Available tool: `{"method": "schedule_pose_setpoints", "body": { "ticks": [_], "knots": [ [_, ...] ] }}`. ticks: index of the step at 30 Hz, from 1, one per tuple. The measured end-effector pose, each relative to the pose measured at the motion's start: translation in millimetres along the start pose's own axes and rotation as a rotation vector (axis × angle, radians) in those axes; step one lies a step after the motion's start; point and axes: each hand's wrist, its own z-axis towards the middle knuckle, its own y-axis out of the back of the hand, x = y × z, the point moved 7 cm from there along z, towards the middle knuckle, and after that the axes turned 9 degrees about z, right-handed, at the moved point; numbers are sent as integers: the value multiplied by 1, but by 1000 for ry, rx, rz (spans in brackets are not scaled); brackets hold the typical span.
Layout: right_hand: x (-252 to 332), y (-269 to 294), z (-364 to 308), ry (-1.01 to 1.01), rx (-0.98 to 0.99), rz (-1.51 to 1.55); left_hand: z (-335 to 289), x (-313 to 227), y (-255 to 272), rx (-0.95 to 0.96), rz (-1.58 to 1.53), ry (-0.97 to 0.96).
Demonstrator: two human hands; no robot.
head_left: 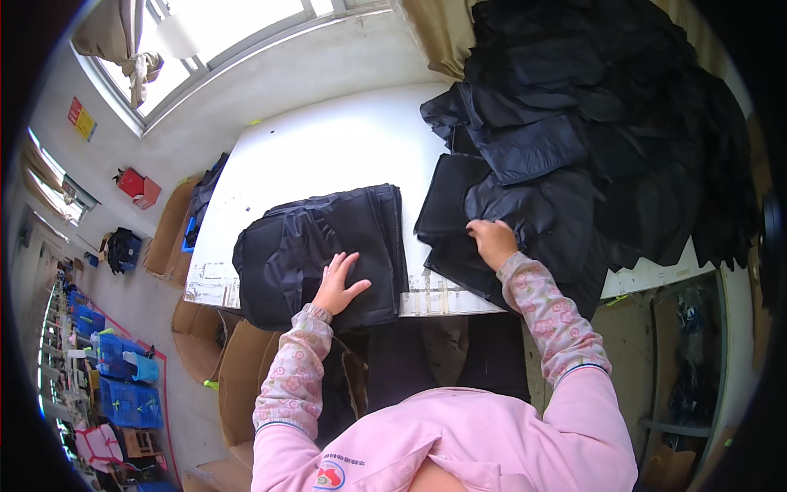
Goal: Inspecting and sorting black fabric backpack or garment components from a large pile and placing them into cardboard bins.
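On the white table lies a neat stack of black fabric pieces (361, 221), its near edge reaching past the table's front. My left hand (337, 284) rests flat on top of it, fingers spread. To the right, my right hand (493, 240) has its fingers bent and pinched at the edge of a black fabric piece (455, 197) at the near left side of a big heap. What sits between those fingertips looks like black cloth, partly hidden by the hand. The large loose heap of black fabric (607, 123) covers the table's right part and rises high at the back.
The white table (352, 131) stands against a wall below a window (221, 33). Open cardboard boxes (246, 369) stand on the floor by its left and front edges. Farther left are blue plastic crates (131, 402) and a red box (139, 189) on the wall.
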Motion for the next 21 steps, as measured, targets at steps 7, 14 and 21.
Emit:
{"method": "schedule_pose_setpoints", "body": {
  "ticks": [7,14,21],
  "knots": [
    [78,202,48,88,-43,722,24,-86,21,-159,-633,-208],
    [86,240,68,-151,207,1230,24,-145,13,111,-1564,-281],
    [52,201,62,179,-491,-174,8,-166,25,-29,-1789,-67]
  ]
}}
